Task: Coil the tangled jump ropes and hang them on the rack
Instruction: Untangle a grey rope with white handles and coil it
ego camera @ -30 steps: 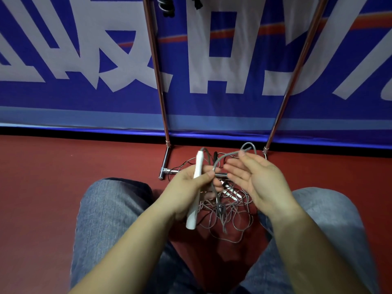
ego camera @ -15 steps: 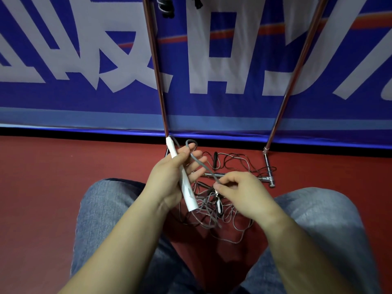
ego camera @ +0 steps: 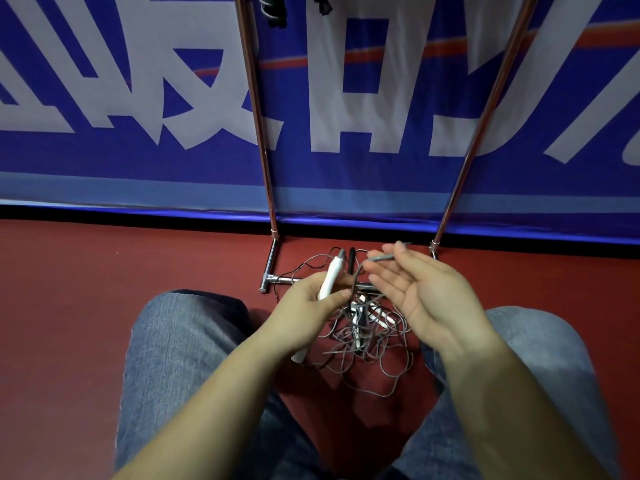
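My left hand (ego camera: 304, 313) grips a white jump-rope handle (ego camera: 330, 276) that points up and away. From the handle's tip a grey cord (ego camera: 381, 258) runs over the fingertips of my right hand (ego camera: 426, 296), which is held palm up with straight fingers just right of the handle. Below both hands a tangle of grey and black ropes (ego camera: 367, 348) with several white handles lies on the red floor between my knees. The rack's two metal poles (ego camera: 256, 116) rise in front of me. A coiled rope (ego camera: 273, 8) hangs from the rack at the top edge.
The rack's chrome foot bar (ego camera: 277, 279) lies on the floor just beyond the tangle. A blue banner (ego camera: 104, 98) with white lettering stands close behind the rack. My jeans-clad knees (ego camera: 180, 341) flank the pile. Red floor (ego camera: 86, 289) stretches to the left and right.
My right hand let go of its low pinch on the cord, rose and opened, and the cord now lies over its fingertips. My left hand dropped slightly and moved right with the white handle.
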`<state>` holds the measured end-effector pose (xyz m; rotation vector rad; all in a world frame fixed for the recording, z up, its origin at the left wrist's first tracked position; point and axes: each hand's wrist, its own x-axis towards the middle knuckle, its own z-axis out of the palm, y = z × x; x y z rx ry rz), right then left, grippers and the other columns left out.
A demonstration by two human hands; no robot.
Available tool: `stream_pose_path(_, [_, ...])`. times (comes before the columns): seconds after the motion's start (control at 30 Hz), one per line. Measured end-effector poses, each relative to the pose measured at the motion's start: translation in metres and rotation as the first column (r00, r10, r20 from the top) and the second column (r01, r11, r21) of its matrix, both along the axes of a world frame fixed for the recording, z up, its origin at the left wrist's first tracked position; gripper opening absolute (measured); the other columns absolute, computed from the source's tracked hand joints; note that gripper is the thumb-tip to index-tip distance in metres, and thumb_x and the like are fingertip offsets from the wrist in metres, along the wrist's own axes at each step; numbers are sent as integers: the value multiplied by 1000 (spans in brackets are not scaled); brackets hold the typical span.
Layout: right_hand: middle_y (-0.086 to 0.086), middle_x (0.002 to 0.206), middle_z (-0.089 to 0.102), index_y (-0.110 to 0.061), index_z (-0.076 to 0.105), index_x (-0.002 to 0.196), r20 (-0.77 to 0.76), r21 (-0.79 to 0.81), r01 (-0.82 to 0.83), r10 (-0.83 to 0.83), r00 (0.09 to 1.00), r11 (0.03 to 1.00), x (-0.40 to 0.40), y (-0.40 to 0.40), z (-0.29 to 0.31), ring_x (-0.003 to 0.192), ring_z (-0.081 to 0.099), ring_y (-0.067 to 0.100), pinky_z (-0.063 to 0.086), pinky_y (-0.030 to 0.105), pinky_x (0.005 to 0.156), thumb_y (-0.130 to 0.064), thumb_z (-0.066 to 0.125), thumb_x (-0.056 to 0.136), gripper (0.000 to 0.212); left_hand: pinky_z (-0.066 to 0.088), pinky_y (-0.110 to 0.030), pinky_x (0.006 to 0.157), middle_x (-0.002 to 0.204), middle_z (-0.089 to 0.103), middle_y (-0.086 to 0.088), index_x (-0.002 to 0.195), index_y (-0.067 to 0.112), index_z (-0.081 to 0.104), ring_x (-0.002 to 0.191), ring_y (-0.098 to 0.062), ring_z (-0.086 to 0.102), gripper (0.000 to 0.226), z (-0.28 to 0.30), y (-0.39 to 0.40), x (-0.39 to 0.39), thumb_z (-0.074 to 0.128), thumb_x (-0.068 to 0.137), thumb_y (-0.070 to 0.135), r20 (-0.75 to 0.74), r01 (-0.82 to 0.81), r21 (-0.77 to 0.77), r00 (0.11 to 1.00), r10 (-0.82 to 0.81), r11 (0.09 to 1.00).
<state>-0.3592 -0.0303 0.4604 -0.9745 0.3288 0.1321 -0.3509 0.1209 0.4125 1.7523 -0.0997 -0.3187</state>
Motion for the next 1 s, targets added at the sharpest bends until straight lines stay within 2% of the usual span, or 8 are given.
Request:
stream_pose_path(0.27, [8,79,73,-4,62,93,29,128,38,-42,999,991,2,-3,-1,75,72,15,57,21,62,-14,45,96,20,50,-36,81,75,63,5,84,21,60,74,-12,58,15,0,-5,-2,58,92,8,5,27,33,1000,-27,999])
stream_pose_path(0.33, [9,88,73,-6,62,98,50,29,11,-12,999,1000,3,-5,-6,82,72,16,57,22,67,-14,47,95,18,53,-38,78,76,63,0,86,15,58,70,-17,61,13,0,-6,-3,54,93,4,-53,-6,-75,999,2,997])
stream_pose_path(0.4, [7,95,71,-13,62,100,45,-188,-72,82,996,980,4,-5,-14,88,70,15,57,22,74,-9,50,93,14,53,-24,66,70,65,1,86,12,56,60,-10,63,14,4,-7,-2,49,95,2,-126,-62,-205,991,36,977])
stream_pose_path(0.5, [3,103,70,-17,64,106,-51,-623,-257,290,956,739,2,-2,-27,94,66,11,50,21,83,-4,58,88,24,54,-21,60,62,68,4,84,13,55,55,-9,64,16,10,-5,3,48,95,3,-221,-196,-352,968,123,915])
stream_pose_path(0.63, [-4,91,71,-19,69,101,-98,-907,-260,432,896,333,-3,3,-41,84,65,12,49,24,81,-11,62,86,19,56,-22,58,68,71,0,87,11,58,56,-13,66,13,20,0,8,48,95,6,-286,-277,-491,947,148,826])
stream_pose_path(0.73, [-5,74,67,-19,70,92,-55,-950,-163,371,927,267,-1,2,-43,72,61,14,46,24,70,-18,60,88,10,57,-23,59,70,72,0,92,10,59,58,-14,68,13,30,1,10,47,95,9,-301,-280,-559,946,124,781])
stream_pose_path(0.83, [-6,68,65,-20,68,82,1,-921,-116,299,954,373,1,0,-44,67,61,12,46,21,67,-20,60,90,11,58,-23,61,76,73,-2,98,10,60,64,-13,69,15,34,4,15,45,96,8,-285,-280,-583,950,131,763])
stream_pose_path(1.0, [6,81,71,-15,64,82,0,-504,-92,106,994,859,1,3,-25,69,69,10,56,18,64,-12,53,93,16,53,-25,77,92,73,1,102,16,63,84,-12,67,19,25,3,12,49,94,7,-190,-174,-391,976,106,904])
